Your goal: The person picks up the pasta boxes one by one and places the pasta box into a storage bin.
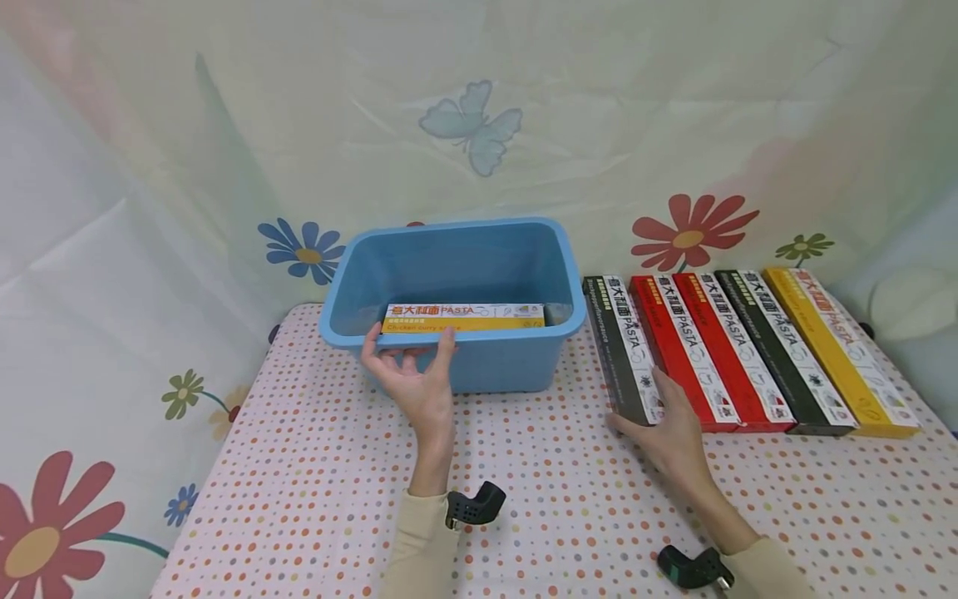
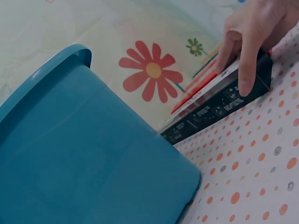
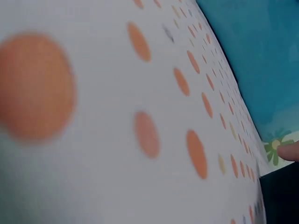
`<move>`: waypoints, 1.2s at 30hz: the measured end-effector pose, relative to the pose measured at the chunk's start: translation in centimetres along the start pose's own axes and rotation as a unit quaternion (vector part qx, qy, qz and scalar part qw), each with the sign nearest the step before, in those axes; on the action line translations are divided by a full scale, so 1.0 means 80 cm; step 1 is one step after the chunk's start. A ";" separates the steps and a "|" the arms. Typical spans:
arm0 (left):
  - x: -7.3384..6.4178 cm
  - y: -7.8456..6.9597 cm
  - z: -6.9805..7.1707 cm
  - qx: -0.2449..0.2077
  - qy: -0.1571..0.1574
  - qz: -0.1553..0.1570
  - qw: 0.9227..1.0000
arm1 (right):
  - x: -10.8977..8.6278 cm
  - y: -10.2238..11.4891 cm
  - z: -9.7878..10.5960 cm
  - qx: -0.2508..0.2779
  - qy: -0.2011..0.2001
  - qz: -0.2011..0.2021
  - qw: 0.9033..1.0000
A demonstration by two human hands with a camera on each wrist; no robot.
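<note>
My left hand [image 1: 415, 383] is at the front rim of a blue plastic tub [image 1: 494, 362], its thumb and a fingertip over the edge. A yellow and white pasta box [image 1: 464, 318] labelled chicken curry sauce lies inside the tub. To the right, my right hand [image 1: 669, 428] grips the near end of a black and white pasta box [image 1: 619, 349], thumb on its left side and fingers on its right. In the left wrist view, that black box [image 2: 205, 116] runs along the table beside the tub's wall. Only the thumb [image 3: 289, 151] shows in the right wrist view.
Right of the gripped box lie two red pasta boxes [image 1: 684, 353], another black one [image 1: 786, 353] and a yellow one [image 1: 838, 353], side by side. A dotted cloth [image 1: 524, 491] covers the table. Behind hangs a flowered curtain [image 1: 599, 125].
</note>
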State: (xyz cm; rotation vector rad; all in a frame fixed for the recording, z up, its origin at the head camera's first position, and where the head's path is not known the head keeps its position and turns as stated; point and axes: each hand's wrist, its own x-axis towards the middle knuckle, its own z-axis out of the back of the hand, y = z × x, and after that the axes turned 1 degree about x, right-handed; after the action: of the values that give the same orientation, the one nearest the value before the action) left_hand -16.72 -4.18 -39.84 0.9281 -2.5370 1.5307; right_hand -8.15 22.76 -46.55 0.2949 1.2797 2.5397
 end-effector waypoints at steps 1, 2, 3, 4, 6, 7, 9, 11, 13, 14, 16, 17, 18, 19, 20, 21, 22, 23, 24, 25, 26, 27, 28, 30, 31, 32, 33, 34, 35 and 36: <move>0.001 0.000 0.001 -0.001 0.000 -0.002 1.000 | 0.001 0.000 -0.002 0.000 -0.004 0.005 1.000; 0.001 -0.001 0.001 -0.003 0.000 -0.004 1.000 | 0.002 -0.001 -0.005 0.003 -0.008 0.008 1.000; 0.002 -0.001 0.001 -0.004 0.000 -0.006 1.000 | 0.003 -0.001 -0.008 0.005 -0.013 0.010 1.000; 0.002 -0.001 0.002 -0.006 -0.001 -0.007 1.000 | 0.004 -0.001 -0.010 0.008 -0.017 0.009 1.000; 0.002 -0.003 0.002 -0.007 -0.003 -0.008 1.000 | 0.005 -0.001 -0.015 0.009 -0.024 0.010 1.000; 0.002 -0.003 0.003 -0.007 -0.004 -0.008 1.000 | 0.005 -0.001 -0.016 0.010 -0.027 0.008 1.000; 0.002 -0.003 0.004 -0.003 -0.007 -0.008 1.000 | 0.006 0.000 -0.019 0.009 -0.031 0.006 0.999; 0.002 -0.003 0.004 0.002 -0.010 -0.006 1.000 | 0.005 0.000 -0.021 0.011 -0.033 0.000 0.999; 0.003 -0.002 0.005 0.011 -0.013 -0.007 1.000 | 0.005 0.000 -0.022 0.012 -0.036 -0.008 0.999; 0.003 -0.001 0.005 0.016 -0.015 -0.007 1.000 | 0.005 0.000 -0.022 0.011 -0.038 -0.011 0.999; 0.003 0.000 0.005 0.021 -0.016 -0.008 1.000 | 0.005 0.000 -0.023 0.007 -0.043 -0.019 0.999; 0.003 0.000 0.005 0.024 -0.017 -0.010 1.000 | 0.005 0.000 -0.023 0.005 -0.048 -0.022 0.999; 0.003 0.000 0.005 0.025 -0.017 -0.011 0.999 | 0.004 0.000 -0.023 0.001 -0.053 -0.022 0.998; 0.003 0.001 0.005 0.024 -0.016 -0.012 1.000 | 0.004 0.001 -0.023 -0.001 -0.058 -0.022 0.998; 0.003 0.000 0.004 0.023 -0.015 -0.013 1.000 | 0.004 0.002 -0.022 -0.003 -0.063 -0.021 0.998; 0.003 0.000 0.004 0.021 -0.013 -0.015 1.000 | 0.004 0.003 -0.021 -0.003 -0.066 -0.019 0.998; 0.003 0.000 0.004 0.019 -0.011 -0.016 1.000 | 0.003 0.004 -0.019 -0.002 -0.070 -0.016 0.997; 0.003 0.001 0.004 0.018 -0.010 -0.017 1.000 | 0.002 0.006 -0.017 0.001 -0.072 -0.015 0.997; 0.003 0.001 0.004 0.016 -0.009 -0.018 1.000 | 0.001 0.007 -0.015 0.005 -0.072 -0.014 0.997; 0.003 0.001 0.003 0.015 -0.009 -0.019 1.000 | -0.001 0.009 -0.012 0.009 -0.070 -0.016 0.997; 0.002 0.001 0.003 0.016 -0.010 -0.020 1.000 | -0.003 0.010 -0.009 0.013 -0.068 -0.021 0.997; 0.002 0.001 0.003 0.017 -0.010 -0.020 1.000 | -0.006 0.012 -0.006 0.018 -0.065 -0.025 0.997; 0.002 0.002 0.003 0.018 -0.010 -0.020 1.000 | -0.009 0.013 -0.003 0.023 -0.064 -0.031 0.997; 0.002 0.002 0.002 0.019 -0.008 -0.020 1.000 | -0.015 0.017 0.005 0.027 -0.062 -0.044 0.997; 0.002 0.002 0.002 0.019 -0.005 -0.019 1.000 | -0.018 0.019 0.009 0.027 -0.061 -0.052 0.996; 0.002 0.003 0.002 0.020 -0.004 -0.019 1.000 | -0.020 0.021 0.014 0.030 -0.061 -0.057 0.996; 0.002 0.003 0.001 0.020 -0.002 -0.019 1.000 | -0.022 0.024 0.019 0.035 -0.059 -0.066 0.995; 0.002 0.004 0.001 0.020 0.000 -0.018 1.000 | -0.024 0.028 0.025 0.038 -0.057 -0.080 0.994; 0.002 0.004 0.001 0.021 0.001 -0.018 1.000 | -0.025 0.031 0.031 0.041 -0.056 -0.093 0.993; 0.002 0.005 0.001 0.021 0.002 -0.018 1.000 | -0.026 0.036 0.038 0.044 -0.056 -0.104 0.992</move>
State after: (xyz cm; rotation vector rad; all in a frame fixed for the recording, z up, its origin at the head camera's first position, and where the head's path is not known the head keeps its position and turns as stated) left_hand -16.99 -4.19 -40.14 0.9689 -2.4794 1.5796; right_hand -5.76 22.73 -42.58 0.3019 1.3093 2.2654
